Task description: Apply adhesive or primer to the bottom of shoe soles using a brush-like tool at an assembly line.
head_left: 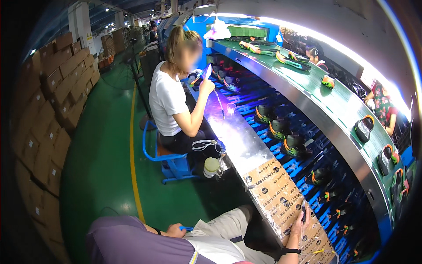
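My left hand (176,231) rests by my lap with its fingers curled around a small blue object (186,228), whose kind I cannot make out. On the ledge to the right, my right hand (300,223) lies over brown patterned sheeting (277,193). A short dark object (303,214) sits in its bent fingers, too small to name. A dark band circles my right wrist. Beyond the ledge, black shoes with orange and green trim (295,145) stand on the blue-slatted conveyor (281,163).
A co-worker (169,94) sits ahead on a blue chair (176,169), holding a lit white object. Shoes and uppers ride a green upper belt (338,101). A pale yellow container (211,166) hangs by the bench. Stacked cartons (61,88) line the left, past a yellow floor line.
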Demonstrator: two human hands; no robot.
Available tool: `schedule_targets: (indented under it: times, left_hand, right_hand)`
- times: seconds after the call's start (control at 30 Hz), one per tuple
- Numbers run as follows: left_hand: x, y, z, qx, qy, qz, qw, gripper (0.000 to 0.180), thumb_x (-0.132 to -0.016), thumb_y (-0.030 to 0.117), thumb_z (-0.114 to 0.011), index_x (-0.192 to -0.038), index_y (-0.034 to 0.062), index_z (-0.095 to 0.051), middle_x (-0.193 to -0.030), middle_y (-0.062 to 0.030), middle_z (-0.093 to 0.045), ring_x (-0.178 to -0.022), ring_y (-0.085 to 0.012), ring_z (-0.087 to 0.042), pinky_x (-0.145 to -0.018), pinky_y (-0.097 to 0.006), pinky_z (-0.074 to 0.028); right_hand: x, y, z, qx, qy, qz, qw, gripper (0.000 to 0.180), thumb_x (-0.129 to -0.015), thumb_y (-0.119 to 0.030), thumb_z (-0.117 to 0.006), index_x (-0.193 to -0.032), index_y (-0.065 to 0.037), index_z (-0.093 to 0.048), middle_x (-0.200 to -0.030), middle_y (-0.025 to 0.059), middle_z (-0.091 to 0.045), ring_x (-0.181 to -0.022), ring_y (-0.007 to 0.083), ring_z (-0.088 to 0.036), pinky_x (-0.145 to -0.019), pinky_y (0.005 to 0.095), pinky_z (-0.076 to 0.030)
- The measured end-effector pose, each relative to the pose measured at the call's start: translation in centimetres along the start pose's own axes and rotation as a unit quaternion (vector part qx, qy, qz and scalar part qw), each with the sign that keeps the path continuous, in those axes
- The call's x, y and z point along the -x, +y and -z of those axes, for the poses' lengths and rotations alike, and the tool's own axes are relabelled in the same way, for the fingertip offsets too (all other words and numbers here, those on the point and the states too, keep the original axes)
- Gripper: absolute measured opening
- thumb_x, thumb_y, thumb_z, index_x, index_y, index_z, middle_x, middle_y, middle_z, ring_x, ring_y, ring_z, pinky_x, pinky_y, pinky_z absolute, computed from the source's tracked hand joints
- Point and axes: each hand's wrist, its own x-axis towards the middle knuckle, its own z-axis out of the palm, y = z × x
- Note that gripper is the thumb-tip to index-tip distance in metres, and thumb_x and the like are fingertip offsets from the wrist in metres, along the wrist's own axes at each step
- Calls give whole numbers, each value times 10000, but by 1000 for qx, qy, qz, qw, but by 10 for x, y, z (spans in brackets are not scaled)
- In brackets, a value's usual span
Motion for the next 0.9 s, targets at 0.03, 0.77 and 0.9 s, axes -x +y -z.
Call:
schedule_targets:
  times: [0.03,0.77,0.9]
  left_hand:
    - [1,4,3,-1,-15,20,1000,401,-839,385,-706,-1085,77,-777,-1037,-233,-764,-1000,-413,-738,-951,-480,-578]
    - [7,33,32,-202,-93,-199,954,407,-903,329,-666,-1094,-31,-675,-1034,-298,-715,-999,-471,-705,-902,-550,-572]
    - [-6,38,30,-280,-144,-213,925,431,-891,332,-676,-1120,-32,-696,-1076,-281,-721,-1016,-453,-716,-913,-544,-578]
  right_hand:
    - [-1,0,-1,7,18,30,999,386,-1020,-87,-579,-1382,27,-649,-1342,216,-698,-1254,328,-651,-1119,409,-454]
    - [-1,-2,2,-30,-21,3,999,388,-1011,-52,-544,-1376,37,-642,-1410,203,-652,-1322,312,-601,-1159,398,-423]
    - [-2,0,-1,-22,26,14,999,381,-984,-96,-633,-1347,11,-676,-1302,215,-723,-1225,327,-690,-1067,394,-506]
